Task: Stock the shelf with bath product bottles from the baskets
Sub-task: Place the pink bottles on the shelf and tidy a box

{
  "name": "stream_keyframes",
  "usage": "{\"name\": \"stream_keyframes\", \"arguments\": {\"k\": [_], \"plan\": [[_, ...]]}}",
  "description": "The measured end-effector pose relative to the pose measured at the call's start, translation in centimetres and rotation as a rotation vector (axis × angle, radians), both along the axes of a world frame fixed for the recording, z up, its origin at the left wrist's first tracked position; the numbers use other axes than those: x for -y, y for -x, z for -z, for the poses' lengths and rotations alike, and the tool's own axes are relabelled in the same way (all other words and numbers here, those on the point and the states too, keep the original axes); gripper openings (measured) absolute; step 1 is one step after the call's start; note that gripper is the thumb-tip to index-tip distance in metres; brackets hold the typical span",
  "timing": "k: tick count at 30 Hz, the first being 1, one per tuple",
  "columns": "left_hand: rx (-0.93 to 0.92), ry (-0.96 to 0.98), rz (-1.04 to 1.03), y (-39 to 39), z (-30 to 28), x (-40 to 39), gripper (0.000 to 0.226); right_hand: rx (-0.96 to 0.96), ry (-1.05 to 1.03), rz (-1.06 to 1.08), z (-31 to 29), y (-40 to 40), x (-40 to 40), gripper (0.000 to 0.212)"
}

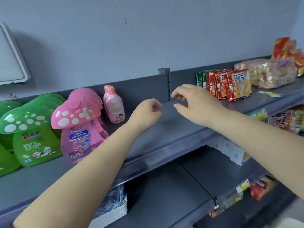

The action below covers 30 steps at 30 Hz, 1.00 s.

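Observation:
The grey shelf [164, 135] carries green mushroom-cap bottles [35, 137] at the left and pink mushroom-cap bottles [79, 129] beside them. Behind those stand two small pink bottles [115, 107] against the back panel. My left hand [146, 112] hovers over the bare middle of the shelf, right of the small pink bottles, with its fingers curled. A little further right and back is my right hand [190, 102], thumb and fingers in a pinch shape. A faint clear streak shows between the two hands; whether it is something held is too blurred to tell.
Red and green snack packs [230, 84] and clear-wrapped cracker bags [269, 73] fill the shelf's right end. A slotted upright [168, 83] rises at the back panel. The lower shelf [189, 186] holds a white pack [113, 208] at left and snack packs [259, 190] at right.

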State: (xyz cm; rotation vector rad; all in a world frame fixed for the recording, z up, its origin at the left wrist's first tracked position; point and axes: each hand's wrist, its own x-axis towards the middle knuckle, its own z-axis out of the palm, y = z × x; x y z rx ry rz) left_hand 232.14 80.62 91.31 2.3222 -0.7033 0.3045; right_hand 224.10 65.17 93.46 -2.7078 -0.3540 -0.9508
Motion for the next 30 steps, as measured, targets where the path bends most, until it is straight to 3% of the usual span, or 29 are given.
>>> {"name": "stream_keyframes", "arguments": {"k": [7, 12, 22, 26, 30], "plan": [[0.321, -0.334, 0.243, 6.7, 2.5, 7.9, 0.024, -0.132, 0.147, 0.304, 3.9, 8.2, 6.3, 0.028], [0.469, -0.447, 0.443, 10.8, 6.6, 14.7, 0.031, -0.232, 0.179, 0.45, 7.8, 13.7, 12.0, 0.029], [0.368, -0.553, 0.809, 20.9, 16.1, 29.4, 0.025, -0.526, 0.001, 0.692, 17.9, 25.8, 23.2, 0.024], [0.242, -0.633, 0.917, 24.8, 21.0, 34.0, 0.029, -0.677, -0.127, 0.78, 23.1, 30.2, 27.1, 0.028], [-0.008, -0.7, 0.969, 28.1, 27.0, 37.3, 0.031, -0.815, -0.262, 0.854, 29.0, 33.6, 30.2, 0.03]]}}
